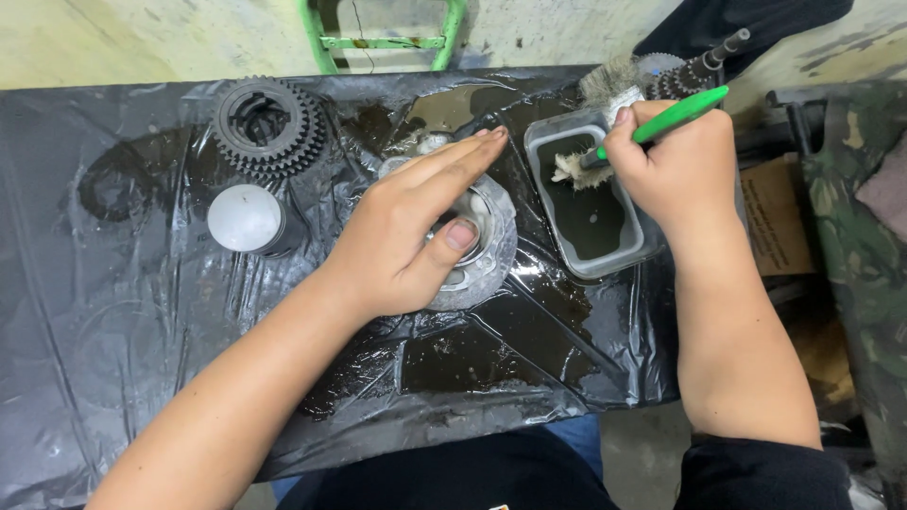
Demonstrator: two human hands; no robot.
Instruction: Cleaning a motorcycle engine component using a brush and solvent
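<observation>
Round metal housing point(487, 247) sits mid-table on the black plastic sheet point(123, 331), pinned under the left hand point(416, 227). That hand is flat and spread, fingers straight across the top, thumb hooked into the bore; it presses rather than grips. Right hand point(682, 162) is closed around a green-handled brush point(652, 125), bristles dipped in the grey tray point(588, 194) of dark fluid just right of the housing.

Risks as I see them:
1. Sheet is wet and pooled with the dark fluid around the housing. A flat palm is weak restraint, so a side push from the brush could skate the part.
2. Tray sits touching or just beside the housing, can't tell which. A slide right or a wrist bump likely tips or slops it.
3. A loaded brush carried across the gap will probably drip on the sheet and the left fingers, making the hold slicker.
4. Thumb inside the bore could catch an edge if the part rotates.
5. Gear cluster point(269, 126) and grey-capped cylinder point(248, 219) stand apart on the left, low risk unless the sheet gets dragged.
</observation>
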